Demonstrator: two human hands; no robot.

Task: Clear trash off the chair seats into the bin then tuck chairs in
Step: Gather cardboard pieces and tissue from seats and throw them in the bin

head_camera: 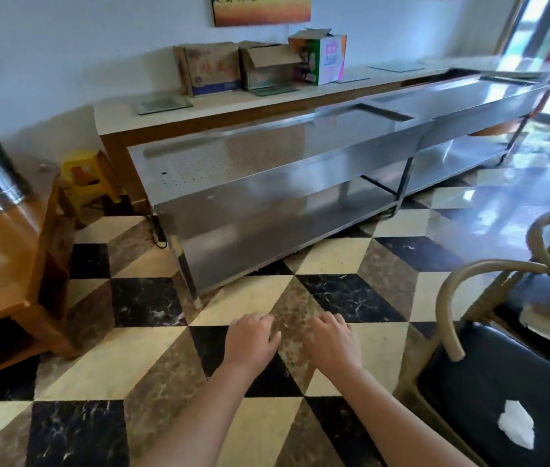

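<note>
A: Item one, left hand (251,342)?
B: Held over the bare floor (152,362), fingers (260,320) loosely curled downward, grasping nothing.

A: Item two, right hand (332,345)?
B: Just beside the left one; fingers loosely curled and empty.

A: Item three, the trash?
B: A crumpled white tissue (516,428) on the near chair (489,382), on its black seat. It lies to the right of the right fingers and nearer the person, well apart from them. Long axis runs roughly from upper left to lower right. The right hand is the nearer, by my judgement the one to reach.

A: Item four?
B: A second chair (546,251) beyond, carrying a pale scrap (536,320), farther right of the fingers.

A: Gaps in the record?
B: No bin identified. Both seats are cut off at the right edge, so more trash may be hidden. The scrap's material is hard to make out.
</note>
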